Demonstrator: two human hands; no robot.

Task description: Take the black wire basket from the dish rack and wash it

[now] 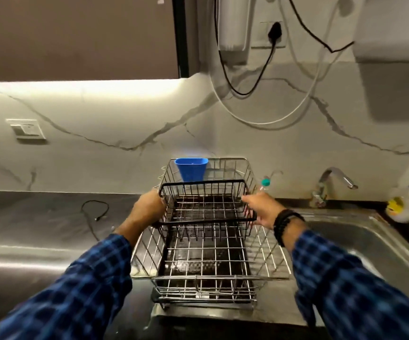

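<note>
Two hands on the basket, one view from the head camera, looking down at the sink area. The left hand (149, 207) curls round the left rim of the black wire basket (201, 183). The right hand (262, 209) clamps the right rim, fingers wrapped over the wire, though they are a little blurred. A dark beaded bracelet (285, 224) sits on the right wrist, and both arms wear blue checked sleeves.

The basket sits level over the rear half of the silver dish rack (210, 278), inside the rack's side walls, with its top rim near the height of the rack's own. Whether it rests on the rack's wires or hangs clear of them, I cannot tell. A dark drip tray (205, 261) shows through the rack's floor.

At the back left corner of the rack there is a blue plastic cup (191, 169), open side up. Just right of the rack stands a bottle with a teal cap (265, 183), and beyond it the steel tap (338, 177) leans over the steel sink (370, 241).

The rack stands on the dark tabletop (39, 217), beside the sink. Left of the rack, a thin black cable (95, 212) lies looped on the tabletop. Up on the marble-patterned wall are a white switch (26, 128) and a black plug (275, 31) in its socket.
</note>
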